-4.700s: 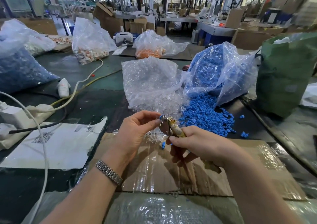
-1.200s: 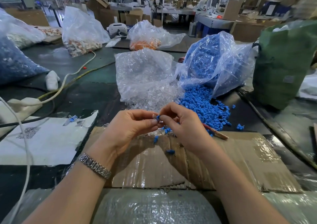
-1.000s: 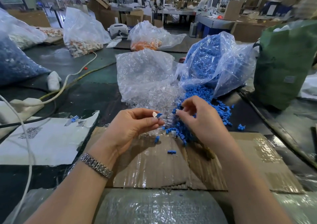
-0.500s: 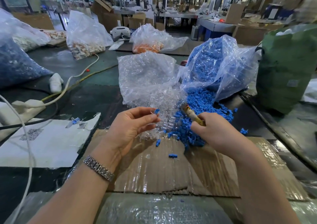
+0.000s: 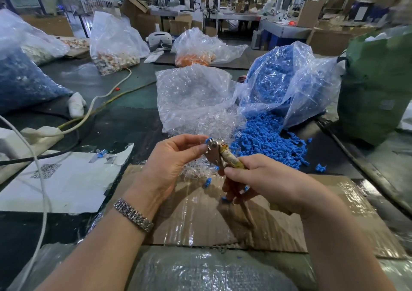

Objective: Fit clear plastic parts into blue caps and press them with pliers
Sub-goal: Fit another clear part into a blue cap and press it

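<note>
My left hand (image 5: 174,159) pinches a small blue cap (image 5: 208,139) between thumb and fingertips, above the cardboard sheet (image 5: 200,219). My right hand (image 5: 265,180) grips the handles of the pliers (image 5: 219,154), and the metal jaws touch the cap. Whether a clear part sits inside the cap is too small to tell. Behind my hands lies a bag of clear plastic parts (image 5: 194,99), some spilled in front of it. To its right a bag of blue caps (image 5: 287,83) has poured a pile (image 5: 267,139) onto the table.
Loose blue caps (image 5: 207,182) lie on the cardboard. A torn white sheet (image 5: 60,179), a power strip (image 5: 24,139) and cables sit at the left. Further bags stand at the back and far left, a green sack (image 5: 379,85) at the right.
My right hand left the blue pile, brought up the pliers and moved them left to the cap in my left hand. My left hand stayed roughly in place.
</note>
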A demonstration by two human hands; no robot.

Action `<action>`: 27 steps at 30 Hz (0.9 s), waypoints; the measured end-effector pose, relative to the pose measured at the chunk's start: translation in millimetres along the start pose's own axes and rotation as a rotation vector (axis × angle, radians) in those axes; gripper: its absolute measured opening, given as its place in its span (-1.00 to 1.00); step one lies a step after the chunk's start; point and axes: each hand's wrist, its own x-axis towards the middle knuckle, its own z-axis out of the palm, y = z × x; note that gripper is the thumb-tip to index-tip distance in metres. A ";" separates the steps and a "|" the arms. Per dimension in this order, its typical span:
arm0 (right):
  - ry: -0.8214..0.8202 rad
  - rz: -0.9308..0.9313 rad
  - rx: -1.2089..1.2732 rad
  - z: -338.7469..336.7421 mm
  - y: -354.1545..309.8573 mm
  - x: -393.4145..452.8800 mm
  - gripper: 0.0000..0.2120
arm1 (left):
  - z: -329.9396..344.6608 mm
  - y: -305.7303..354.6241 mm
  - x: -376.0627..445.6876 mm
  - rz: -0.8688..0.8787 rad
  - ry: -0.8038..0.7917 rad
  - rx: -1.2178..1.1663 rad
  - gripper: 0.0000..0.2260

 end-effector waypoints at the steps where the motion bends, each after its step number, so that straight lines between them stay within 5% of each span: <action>1: 0.004 -0.004 -0.007 -0.2 0.1 -0.1 -0.67 | -0.3 0.4 -0.4 0.004 0.002 0.008 -0.75; 16: 0.051 -0.026 -0.025 3.4 9.1 10.7 -0.61 | -2.2 5.8 -5.7 0.172 0.105 0.209 -0.83; 20: 0.288 -0.009 -0.132 -15.7 14.4 6.5 -0.67 | -32.4 7.2 0.4 0.267 0.445 0.613 -0.89; 23: 0.512 0.091 -0.396 -25.3 22.0 10.8 -0.69 | -56.0 6.9 4.1 0.168 0.651 0.949 -0.88; 27: 0.557 0.314 -0.643 -24.1 31.1 24.4 -0.62 | -60.8 6.6 3.9 0.107 0.599 1.184 -0.86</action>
